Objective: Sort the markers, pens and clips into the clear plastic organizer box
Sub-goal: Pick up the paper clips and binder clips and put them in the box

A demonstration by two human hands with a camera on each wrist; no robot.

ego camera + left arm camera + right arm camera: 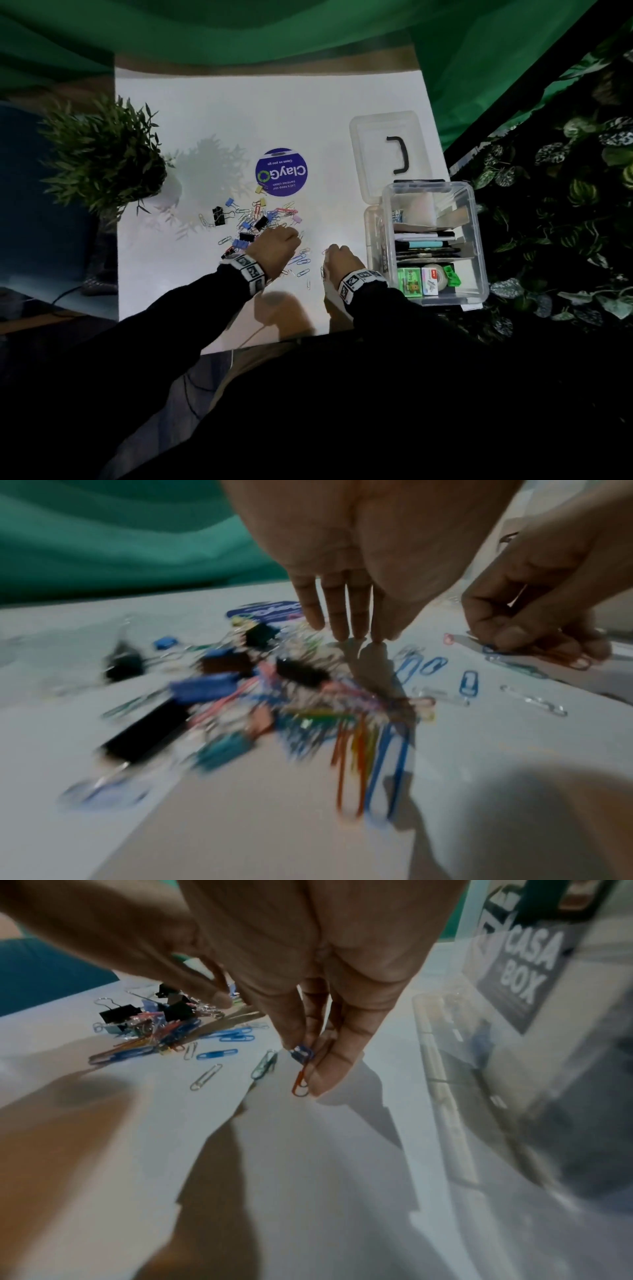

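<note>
A heap of coloured paper clips and binder clips (255,219) lies mid-table; it appears blurred in the left wrist view (274,696). My left hand (278,244) hovers at the heap's near right edge, its fingers (356,620) straight and pointing down, tips touching the table. My right hand (337,259) pinches a few paper clips (301,1066), one blue and one orange, between thumb and fingers just above the table. The clear organizer box (426,185) stands open to the right, with pens (424,244) lying in its middle compartment.
The box lid (387,150) lies flat behind the box. A purple round sticker (281,172) sits beyond the heap and a potted plant (102,161) stands at the left edge. Loose paper clips (303,262) lie between my hands. Foliage borders the right.
</note>
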